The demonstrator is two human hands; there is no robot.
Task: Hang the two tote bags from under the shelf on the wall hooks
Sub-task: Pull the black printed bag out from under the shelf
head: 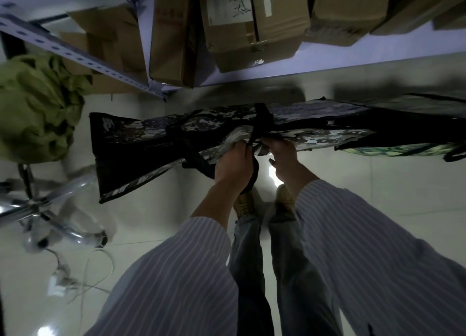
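- The fingers of the left hand (233, 167) are curled shut around a black strap (254, 169) of the camouflage tote bag (161, 136); the strap loops down past the wrist.
- The fingers of the right hand (283, 156) are pinched on the bag's upper edge just beside the left hand, with the thumb tucked under (the picture is blurred here, so the exact grip is hard to read).
- Both forearms come up from striped shirt sleeves (353, 247), close together over the middle of the bag.
- The camouflage tote bag is held up off the pale tiled floor (378, 184), lying long and flat from left to right, with a zip line visible on its dark left part.
- A second bag (393, 150) with a greener pattern shows at the right, partly behind and below the first; whether it is held or resting I cannot tell.
- Below the hands are the person's legs and two tan shoes (244, 204) on the floor.
- Above the bag runs the shelf (327, 68), loaded with cardboard boxes (252, 32).
- To the left stands an office chair (37, 103) with an olive-green cloth over it and a chrome wheeled base; a white cable (93, 267) lies on the floor near it.
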